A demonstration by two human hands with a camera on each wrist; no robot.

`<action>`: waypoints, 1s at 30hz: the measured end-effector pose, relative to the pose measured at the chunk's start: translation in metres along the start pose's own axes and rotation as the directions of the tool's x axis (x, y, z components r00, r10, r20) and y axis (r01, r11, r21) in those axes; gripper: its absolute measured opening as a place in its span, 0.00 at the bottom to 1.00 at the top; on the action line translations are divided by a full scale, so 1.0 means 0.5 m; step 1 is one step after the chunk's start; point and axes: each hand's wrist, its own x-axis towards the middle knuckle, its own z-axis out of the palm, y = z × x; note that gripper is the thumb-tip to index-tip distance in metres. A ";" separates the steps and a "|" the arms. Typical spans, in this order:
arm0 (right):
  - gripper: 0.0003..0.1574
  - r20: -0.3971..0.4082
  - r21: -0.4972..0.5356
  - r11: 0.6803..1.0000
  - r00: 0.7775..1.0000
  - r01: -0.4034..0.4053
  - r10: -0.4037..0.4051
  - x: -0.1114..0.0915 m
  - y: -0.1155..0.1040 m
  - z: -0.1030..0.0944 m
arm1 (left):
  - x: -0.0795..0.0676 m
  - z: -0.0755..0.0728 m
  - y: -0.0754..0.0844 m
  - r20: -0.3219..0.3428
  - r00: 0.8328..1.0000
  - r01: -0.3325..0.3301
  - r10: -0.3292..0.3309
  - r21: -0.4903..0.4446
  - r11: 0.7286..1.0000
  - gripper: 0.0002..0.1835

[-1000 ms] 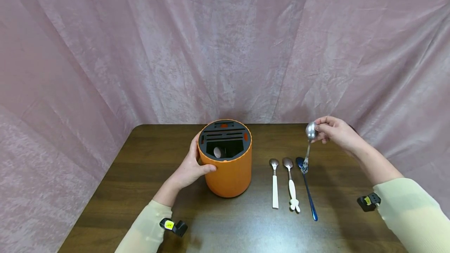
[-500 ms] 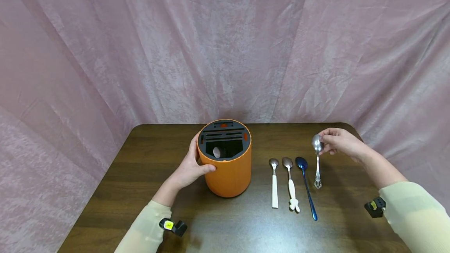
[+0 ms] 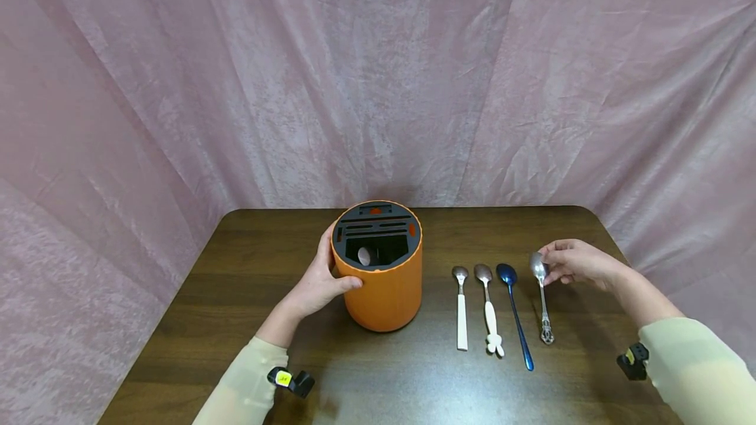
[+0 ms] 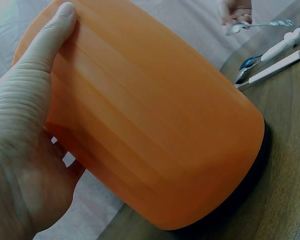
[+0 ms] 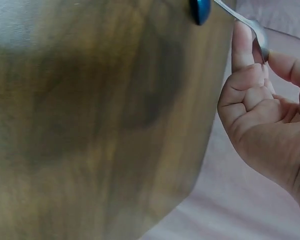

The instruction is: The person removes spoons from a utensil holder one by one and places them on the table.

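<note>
My left hand (image 3: 319, 281) grips an orange cylindrical utensil holder (image 3: 386, 300), thumb across its front and fingers round its left side. The holder's dark slotted top has an opening with a spoon (image 3: 364, 256) inside; that spoon's lower part is hidden. At the right, my right hand (image 3: 581, 264) pinches the bowl of a silver spoon (image 3: 543, 303) with an ornate handle pointing toward me. Whether its handle end touches the table is hard to tell. In the right wrist view thumb and finger meet at the rim of this spoon's bowl (image 5: 260, 37).
Left of the silver spoon lie a blue spoon (image 3: 516, 320), a spoon with a white rabbit-shaped handle end (image 3: 490, 317) and a spoon with a plain white handle (image 3: 462, 320), roughly parallel. They rest on a brown wooden table (image 3: 236, 267). A pink curtain (image 3: 378, 84) hangs behind.
My right hand has lowered the silver spoon and moved it to the right and toward me, from over the blue spoon to beside it. My left hand and the holder have stayed still.
</note>
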 end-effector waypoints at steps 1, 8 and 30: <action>0.22 0.006 0.007 1.000 1.000 -0.006 0.006 0.000 0.007 0.001 | 0.000 0.000 0.000 0.000 1.000 0.000 0.000 -0.001 1.000 0.63; 0.20 0.003 0.034 0.999 0.999 -0.043 0.042 0.007 0.036 0.006 | 0.001 -0.001 -0.002 0.005 1.000 0.000 0.000 -0.004 1.000 0.63; 0.19 -0.033 0.067 0.987 0.989 -0.144 0.146 0.037 0.069 0.027 | -0.001 -0.002 -0.001 0.005 1.000 0.016 -0.016 -0.010 1.000 0.62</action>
